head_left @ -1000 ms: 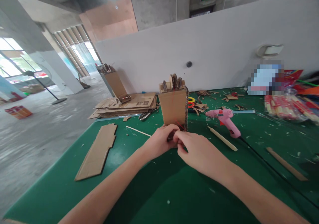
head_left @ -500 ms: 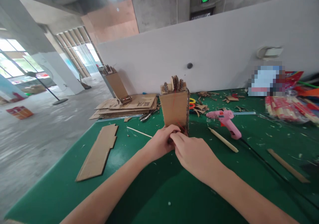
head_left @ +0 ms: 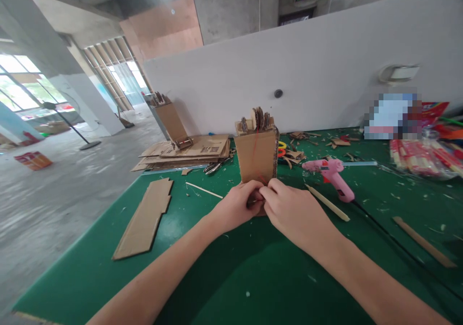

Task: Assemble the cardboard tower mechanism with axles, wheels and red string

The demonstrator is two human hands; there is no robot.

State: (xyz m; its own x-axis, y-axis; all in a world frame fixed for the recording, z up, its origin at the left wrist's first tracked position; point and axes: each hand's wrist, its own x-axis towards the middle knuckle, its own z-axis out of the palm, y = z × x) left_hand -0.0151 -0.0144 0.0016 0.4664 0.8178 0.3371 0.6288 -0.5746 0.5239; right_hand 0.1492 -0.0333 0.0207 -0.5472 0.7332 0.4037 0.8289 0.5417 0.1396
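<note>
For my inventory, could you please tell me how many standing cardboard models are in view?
2: the front model, at the hands, which hide its lower part, and the second model, back left on the stack of cardboard sheets.

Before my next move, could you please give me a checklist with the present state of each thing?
1. Cardboard model standing upright: ok.
2. Left hand and right hand close together at its lower end: ok.
3. Red string visible along its front: ok.
4. Red string pinched in either hand: cannot tell, the grip is hidden.
5. Pink glue gun apart from both hands: ok.
6. Orange handle fully in view: not ok, partly behind the cardboard model.
</note>
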